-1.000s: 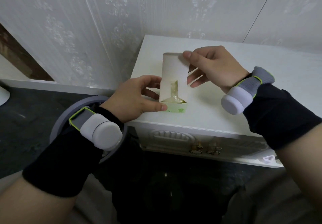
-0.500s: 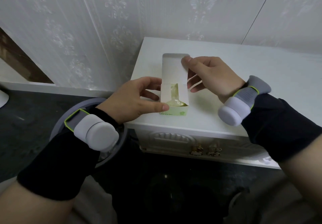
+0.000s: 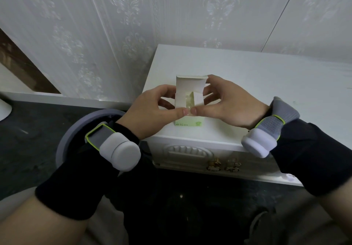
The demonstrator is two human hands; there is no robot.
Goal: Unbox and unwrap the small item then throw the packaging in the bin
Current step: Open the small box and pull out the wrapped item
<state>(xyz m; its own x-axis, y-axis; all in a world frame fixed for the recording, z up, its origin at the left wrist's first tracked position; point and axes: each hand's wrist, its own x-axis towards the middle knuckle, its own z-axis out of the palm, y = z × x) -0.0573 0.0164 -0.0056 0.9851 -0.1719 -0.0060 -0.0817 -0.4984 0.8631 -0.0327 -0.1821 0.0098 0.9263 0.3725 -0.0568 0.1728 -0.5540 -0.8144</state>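
One open box [image 3: 187,92] sits on one white table [image 3: 247,84], held by two hands. One wrapped item [image 3: 190,102] shows inside the box. One grey bin [image 3: 76,130] stands left of the table.

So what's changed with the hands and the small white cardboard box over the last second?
The right hand came down from the raised top flap; its thumb now meets the left hand thumb at the opening of the small white cardboard box, over the clear-wrapped item. Unchanged: the left hand grips the box, the flap is open, the item is inside, on the white cabinet.

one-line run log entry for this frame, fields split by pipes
stage: unboxing | box: open, on white cabinet | left hand: holds box | right hand: pinching at opening | wrapped item: inside | bin: lower left
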